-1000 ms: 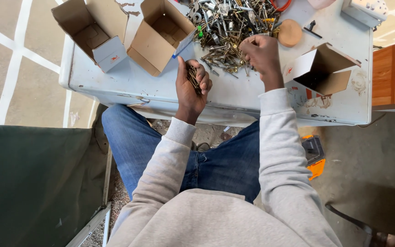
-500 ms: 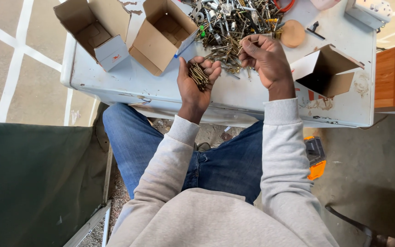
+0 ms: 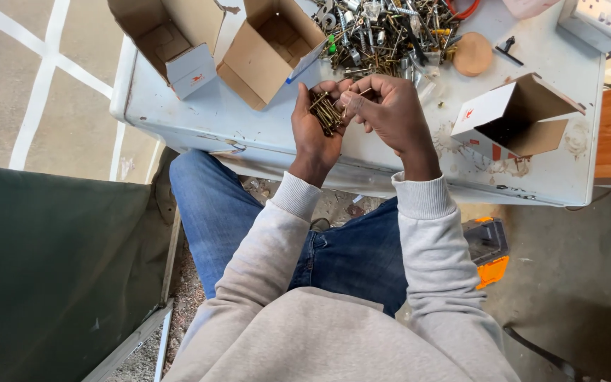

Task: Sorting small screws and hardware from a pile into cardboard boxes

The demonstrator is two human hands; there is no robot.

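Head view showed the left hand (image 3: 314,126) cupped around a bundle of brass screws (image 3: 327,112), palm up above the white worktop (image 3: 249,127). Touching it, the right hand (image 3: 385,107) pinched one screw (image 3: 357,93) between its fingertips. Beyond both hands lay a heap of mixed hardware (image 3: 390,32).

Brass-coloured metal screws (image 3: 327,111): glossy, threaded. White painted metal bench (image 3: 249,127): scuffed, stained. Brown cardboard boxes (image 3: 270,49): matt, smooth.
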